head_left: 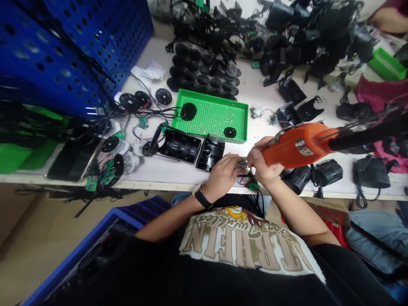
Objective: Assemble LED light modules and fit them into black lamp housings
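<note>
My right hand (266, 170) is wrapped round an orange electric screwdriver (296, 146), which lies tilted with its tail end toward the right. Close beside it, my left hand (223, 174) pinches a small clear and grey part (242, 164) near the table's front edge. The screwdriver's tip is hidden by my fingers. Thin wires run down from the part to a small green circuit board (253, 186) below my right hand. Just left of my hands lie two black half-shell housings, one nearer (211, 153) and one farther left (180, 145).
A green perforated tray (210, 95) holds small screws and black discs. Behind it stand rows of black cups (202, 74). A blue crate (105, 38) and a phone (75, 157) are at left. Black housings (327, 172) and cables lie at right; a dark cord trails from the screwdriver.
</note>
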`<action>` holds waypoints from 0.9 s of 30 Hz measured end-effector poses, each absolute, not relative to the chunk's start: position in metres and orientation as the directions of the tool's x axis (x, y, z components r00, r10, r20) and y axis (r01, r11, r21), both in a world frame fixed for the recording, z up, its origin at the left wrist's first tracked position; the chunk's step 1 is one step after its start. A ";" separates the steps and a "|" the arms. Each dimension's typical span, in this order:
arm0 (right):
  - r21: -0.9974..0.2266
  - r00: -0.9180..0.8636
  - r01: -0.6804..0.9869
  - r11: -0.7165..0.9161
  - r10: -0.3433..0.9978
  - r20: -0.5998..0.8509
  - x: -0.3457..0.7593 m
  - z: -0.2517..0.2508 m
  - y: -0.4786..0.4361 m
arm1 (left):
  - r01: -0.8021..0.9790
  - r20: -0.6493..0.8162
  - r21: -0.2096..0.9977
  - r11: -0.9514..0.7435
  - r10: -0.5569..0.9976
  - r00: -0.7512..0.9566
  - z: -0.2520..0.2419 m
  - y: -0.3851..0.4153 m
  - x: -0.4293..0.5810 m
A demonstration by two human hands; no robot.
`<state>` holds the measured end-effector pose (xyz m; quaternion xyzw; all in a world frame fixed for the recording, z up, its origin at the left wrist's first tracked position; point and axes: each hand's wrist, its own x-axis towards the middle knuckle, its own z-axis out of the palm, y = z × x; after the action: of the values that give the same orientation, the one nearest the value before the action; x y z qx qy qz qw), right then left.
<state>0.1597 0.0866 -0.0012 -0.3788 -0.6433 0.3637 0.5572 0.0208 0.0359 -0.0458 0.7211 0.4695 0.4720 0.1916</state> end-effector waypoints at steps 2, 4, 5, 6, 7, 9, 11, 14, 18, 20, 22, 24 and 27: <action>-0.880 -0.032 0.019 0.474 0.880 0.473 0.158 0.006 0.085 | 0.483 0.503 0.725 -0.491 0.857 0.117 -0.047 0.037 0.021; -0.872 0.014 -0.020 0.488 0.873 0.488 0.156 0.011 0.084 | 0.478 0.504 0.725 -0.495 0.855 0.122 -0.048 0.037 0.021; -0.873 0.032 -0.022 0.487 0.873 0.486 0.156 0.012 0.083 | 0.478 0.504 0.725 -0.496 0.855 0.124 -0.049 0.037 0.021; -0.877 0.046 -0.011 0.481 0.876 0.480 0.155 0.012 0.083 | 0.477 0.501 0.726 -0.496 0.856 0.126 -0.049 0.037 0.021; -0.882 0.060 0.006 0.471 0.880 0.470 0.154 0.010 0.083 | 0.475 0.495 0.729 -0.493 0.859 0.131 -0.050 0.037 0.021; -0.895 0.057 0.058 0.441 0.894 0.444 0.153 0.003 0.083 | 0.467 0.471 0.745 -0.477 0.871 0.139 -0.051 0.037 0.021; -0.898 0.030 0.112 0.426 0.902 0.432 0.151 -0.005 0.081 | 0.453 0.449 0.762 -0.463 0.881 0.147 -0.051 0.037 0.021; -0.888 0.020 0.140 0.437 0.896 0.444 0.149 -0.011 0.078 | 0.446 0.445 0.767 -0.462 0.883 0.150 -0.051 0.038 0.021; -0.872 0.067 0.108 0.478 0.871 0.486 0.150 0.004 0.081 | 0.459 0.465 0.754 -0.470 0.875 0.131 -0.049 0.039 0.021; -0.867 0.143 0.057 0.495 0.856 0.498 0.150 0.020 0.084 | 0.461 0.460 0.758 -0.461 0.879 0.123 -0.049 0.039 0.021; -0.847 0.234 -0.032 0.530 0.828 0.510 0.147 0.035 0.087 | 0.455 0.438 0.773 -0.441 0.891 0.119 -0.050 0.039 0.021; -0.804 0.273 -0.138 0.579 0.802 0.531 0.141 0.045 0.087 | 0.445 0.410 0.793 -0.417 0.904 0.116 -0.052 0.038 0.021; -0.781 0.186 -0.235 0.579 0.815 0.548 0.129 0.044 0.083 | 0.436 0.377 0.813 -0.386 0.919 0.111 -0.051 0.037 0.021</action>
<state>0.1289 0.0825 0.0445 -0.2777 -0.5227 0.3654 0.7184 0.0207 0.0370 -0.0513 0.6966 0.4865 0.4559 0.2650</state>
